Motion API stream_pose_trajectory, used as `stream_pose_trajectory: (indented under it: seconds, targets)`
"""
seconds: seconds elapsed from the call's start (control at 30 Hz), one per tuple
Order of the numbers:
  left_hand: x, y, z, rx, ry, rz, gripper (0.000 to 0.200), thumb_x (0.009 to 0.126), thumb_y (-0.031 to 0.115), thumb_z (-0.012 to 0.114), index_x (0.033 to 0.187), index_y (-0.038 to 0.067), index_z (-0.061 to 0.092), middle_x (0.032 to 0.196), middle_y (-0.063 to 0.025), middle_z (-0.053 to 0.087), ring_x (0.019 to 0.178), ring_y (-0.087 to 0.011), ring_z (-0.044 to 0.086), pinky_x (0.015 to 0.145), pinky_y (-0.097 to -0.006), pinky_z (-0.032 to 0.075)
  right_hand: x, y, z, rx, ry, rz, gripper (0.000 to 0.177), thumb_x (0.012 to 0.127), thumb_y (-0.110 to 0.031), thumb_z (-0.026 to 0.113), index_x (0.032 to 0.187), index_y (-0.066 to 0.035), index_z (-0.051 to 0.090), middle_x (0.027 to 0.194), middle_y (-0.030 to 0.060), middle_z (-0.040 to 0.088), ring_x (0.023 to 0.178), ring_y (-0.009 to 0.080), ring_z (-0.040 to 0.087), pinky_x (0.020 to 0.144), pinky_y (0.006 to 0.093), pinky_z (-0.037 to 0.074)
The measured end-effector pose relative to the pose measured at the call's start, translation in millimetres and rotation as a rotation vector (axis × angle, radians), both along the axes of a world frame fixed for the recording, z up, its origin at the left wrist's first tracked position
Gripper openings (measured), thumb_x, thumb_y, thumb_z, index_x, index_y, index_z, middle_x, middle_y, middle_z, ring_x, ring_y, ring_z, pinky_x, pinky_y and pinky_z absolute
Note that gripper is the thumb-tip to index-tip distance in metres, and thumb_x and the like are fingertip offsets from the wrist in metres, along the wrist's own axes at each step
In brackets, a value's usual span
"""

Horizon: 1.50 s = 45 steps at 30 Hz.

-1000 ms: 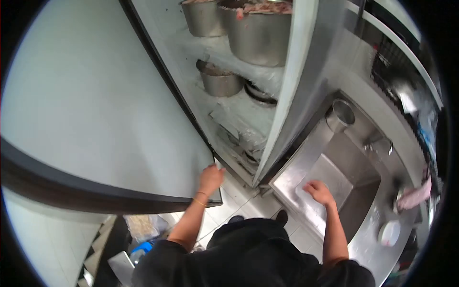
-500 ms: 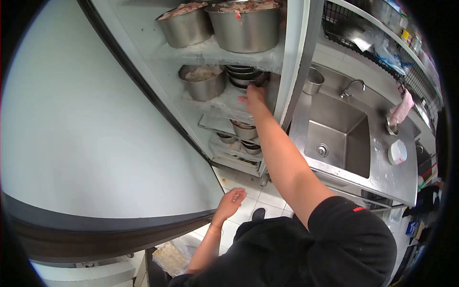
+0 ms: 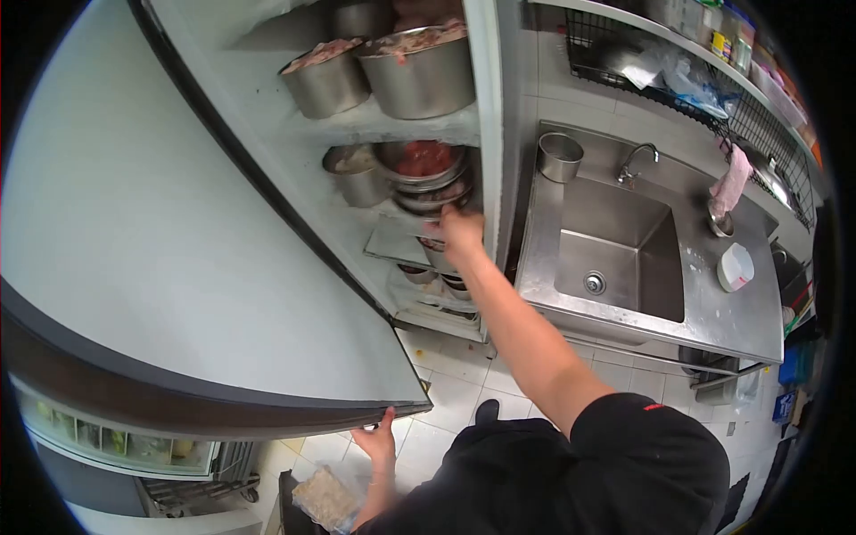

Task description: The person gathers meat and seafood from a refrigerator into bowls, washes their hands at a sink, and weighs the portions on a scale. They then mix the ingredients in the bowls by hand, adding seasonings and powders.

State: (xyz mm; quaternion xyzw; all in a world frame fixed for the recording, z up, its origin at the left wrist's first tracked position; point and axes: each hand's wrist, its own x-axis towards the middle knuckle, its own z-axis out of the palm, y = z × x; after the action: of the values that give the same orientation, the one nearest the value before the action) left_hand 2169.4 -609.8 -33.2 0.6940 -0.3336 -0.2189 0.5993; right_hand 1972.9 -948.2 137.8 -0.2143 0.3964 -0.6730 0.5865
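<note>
My right hand (image 3: 460, 234) reaches into an open upright fridge and touches the lowest of several stacked metal bowls (image 3: 430, 183); its fingers are bent, and their grip is partly hidden. Red food (image 3: 423, 159) fills the top bowl. A metal pot (image 3: 355, 178) is left of the stack, and two big pots (image 3: 419, 80) filled with raw meat stand on the shelf above. Lower down, my left hand (image 3: 378, 437) holds the edge of the fridge door (image 3: 223, 267), thumb on the inner side.
Right of the fridge is a steel sink (image 3: 615, 250) with a faucet (image 3: 638, 165), a metal pot (image 3: 560, 158) and a white container (image 3: 735, 267). A wire rack hangs above. A bag of food (image 3: 325, 497) lies at the lower left.
The bowl stack has come forward toward the shelf's front, showing the red food. My right hand has moved lower in view. My left hand has gone down onto the door edge, and the view has shifted.
</note>
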Motion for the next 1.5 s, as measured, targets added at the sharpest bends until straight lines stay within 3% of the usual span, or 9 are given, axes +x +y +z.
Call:
stream_pose_trajectory:
  seconds: [0.3, 0.53, 0.77, 0.93, 1.03, 1.07, 1.27, 1.43, 1.5]
  targets:
    - [-13.4, -13.2, 10.4, -0.079, 0.110, -0.084, 0.056, 0.074, 0.000, 0.079, 0.122, -0.001, 0.049, 0.119, -0.0106, 0.057, 0.106, -0.0199, 0.053, 0.095, -0.0327, 0.042, -51.0, 161.0, -21.5, 0.098, -0.167, 0.456, 0.021, 0.091, -0.005, 0.053, 0.098, 0.013, 0.060, 0.094, 0.0158, 0.067, 0.085, 0.0254, 0.067, 0.070, 0.0405, 0.059]
    - [-132.9, -49.1, 12.0, 0.060, 0.099, -0.145, 0.092, 0.083, 0.017, 0.074, 0.150, 0.005, 0.012, 0.146, -0.0148, 0.034, 0.123, -0.0221, 0.044, 0.101, -0.0378, 0.040, -225.4, 309.2, -23.6, 0.021, -0.102, 0.313, 0.021, 0.094, -0.010, 0.056, 0.098, 0.010, 0.062, 0.091, 0.0150, 0.068, 0.079, 0.0234, 0.068, 0.070, 0.0392, 0.058]
    - [-374.1, -19.2, -2.8, 0.428, 0.417, -1.147, 0.038, 0.088, 0.014, 0.065, 0.121, 0.000, 0.056, 0.112, -0.0063, 0.063, 0.099, -0.0176, 0.061, 0.082, -0.0351, 0.052, -421.0, 489.2, -60.8, 0.073, 0.143, -0.172, 0.017, 0.089, -0.008, 0.059, 0.093, 0.007, 0.065, 0.082, 0.0117, 0.068, 0.072, 0.0194, 0.067, 0.069, 0.0361, 0.057]
    - [-497.2, 1.5, -62.7, 0.704, -0.302, -1.800, 0.034, 0.094, 0.021, 0.056, 0.122, 0.002, 0.056, 0.102, -0.0065, 0.064, 0.088, -0.0190, 0.065, 0.068, -0.0329, 0.056, -573.1, 611.3, -92.2, 0.123, 0.092, -0.573, 0.016, 0.089, -0.008, 0.058, 0.091, 0.007, 0.065, 0.079, 0.0096, 0.067, 0.073, 0.0188, 0.066, 0.069, 0.0354, 0.057]
    - [-539.7, -8.5, -170.5, 0.555, -1.040, -2.429, 0.044, 0.088, 0.033, 0.061, 0.117, 0.001, 0.060, 0.115, -0.0180, 0.064, 0.105, -0.0325, 0.061, 0.086, -0.0427, 0.049, -639.3, 692.3, -111.1, 0.141, -0.001, -0.828, 0.016, 0.089, -0.008, 0.058, 0.088, 0.006, 0.064, 0.078, 0.0090, 0.066, 0.073, 0.0186, 0.066, 0.069, 0.0351, 0.056]
    - [-584.7, 2.4, -176.7, 0.467, -1.214, -2.770, 0.046, 0.087, 0.037, 0.060, 0.116, 0.002, 0.062, 0.116, -0.0196, 0.063, 0.109, -0.0356, 0.059, 0.089, -0.0445, 0.047, -669.2, 725.5, -120.6, 0.159, -0.022, -0.941, 0.015, 0.089, -0.008, 0.058, 0.087, 0.006, 0.064, 0.078, 0.0093, 0.066, 0.073, 0.0188, 0.066, 0.069, 0.0351, 0.056]
    - [-898.2, 103.7, -185.5, 0.392, -1.956, -2.886, 0.056, 0.086, 0.050, 0.060, 0.117, 0.003, 0.062, 0.121, -0.0206, 0.060, 0.114, -0.0369, 0.057, 0.094, -0.0468, 0.045, -791.9, 895.9, -133.8, 0.290, 0.071, -1.373, 0.016, 0.089, -0.007, 0.059, 0.094, 0.007, 0.063, 0.086, 0.0132, 0.068, 0.080, 0.0212, 0.068, 0.074, 0.0389, 0.057]
    - [-1245.1, 273.5, -23.5, -0.197, -1.174, -2.735, 0.057, 0.087, 0.044, 0.060, 0.119, -0.003, 0.057, 0.117, -0.0261, 0.060, 0.110, -0.0418, 0.056, 0.095, -0.0440, 0.045, -863.2, 1004.1, -89.3, 0.232, 0.073, -1.711, 0.019, 0.090, -0.011, 0.061, 0.098, 0.007, 0.063, 0.089, 0.0140, 0.069, 0.081, 0.0231, 0.069, 0.076, 0.0409, 0.058]
    - [-1370.7, 331.5, -32.4, -0.732, -0.683, -2.591, 0.048, 0.091, 0.037, 0.058, 0.117, -0.003, 0.057, 0.111, -0.0239, 0.063, 0.100, -0.0392, 0.062, 0.086, -0.0436, 0.050, -894.8, 1032.1, -71.7, 0.293, 0.071, -1.858, 0.017, 0.088, -0.002, 0.054, 0.097, 0.009, 0.063, 0.091, 0.0159, 0.068, 0.081, 0.0258, 0.069, 0.074, 0.0436, 0.058]
